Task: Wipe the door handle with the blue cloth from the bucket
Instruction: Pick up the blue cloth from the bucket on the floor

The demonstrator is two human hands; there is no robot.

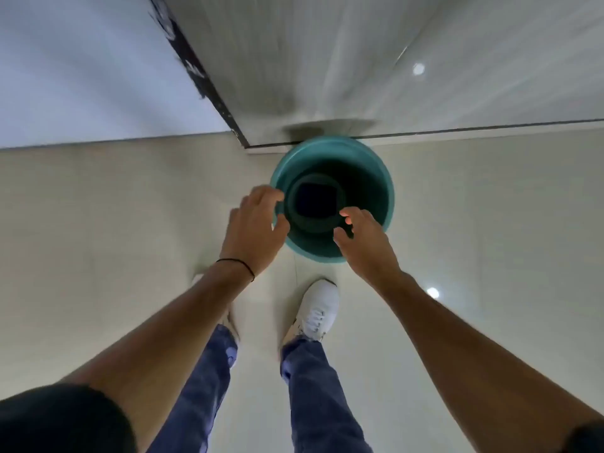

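Note:
A teal bucket (pixel 382 178) stands on the pale tiled floor against the base of the wall. At its bottom lies a dark blue folded cloth (pixel 316 200), square in outline. My left hand (pixel 253 228) hovers over the bucket's left rim with fingers spread and curled, holding nothing. My right hand (pixel 362 238) hovers over the near right rim, fingers apart and empty. Neither hand touches the cloth. No door handle is in view.
A dark vertical frame edge (pixel 196 73) runs up from the floor just left of the bucket, with a bluish panel to its left and a glossy pale wall to its right. My feet in white shoes (pixel 318 310) stand right behind the bucket.

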